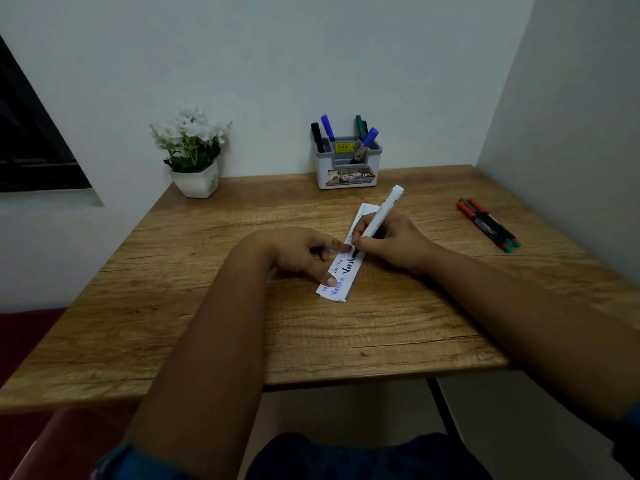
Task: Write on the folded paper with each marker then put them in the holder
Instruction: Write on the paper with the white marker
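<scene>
Home study corner: small wooden desk (242, 323), potted flowers (194, 150), marker holder (347, 168), plain walls.

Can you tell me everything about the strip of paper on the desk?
The folded paper is a long, narrow white strip lying flat on the wooden desk, angled away to the right. Its near end looks layered from folding. Handwriting runs along it, some blue near the close end, thin dark lines and one bold black word. The left hand presses it down with straight fingers. The right hand grips a white marker whose black tip touches the paper mid-word.
</scene>
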